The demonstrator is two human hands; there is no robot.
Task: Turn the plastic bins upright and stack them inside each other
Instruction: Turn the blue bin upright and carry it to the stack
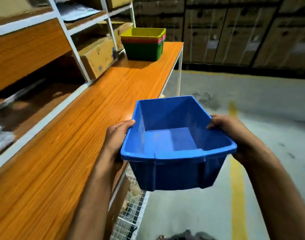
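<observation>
gripping the upright blue bin [176,146] by its side rims, left hand [116,137] and right hand [228,134] hold it just off the orange table [65,135] edge; nested bin stack [143,44] sits at the table's far end.

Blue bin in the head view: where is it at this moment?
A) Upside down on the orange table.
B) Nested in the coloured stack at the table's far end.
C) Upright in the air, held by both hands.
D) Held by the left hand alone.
C: the blue bin opens upward, the left hand and right hand each hold a side rim, and it is apart from the stack.
</observation>
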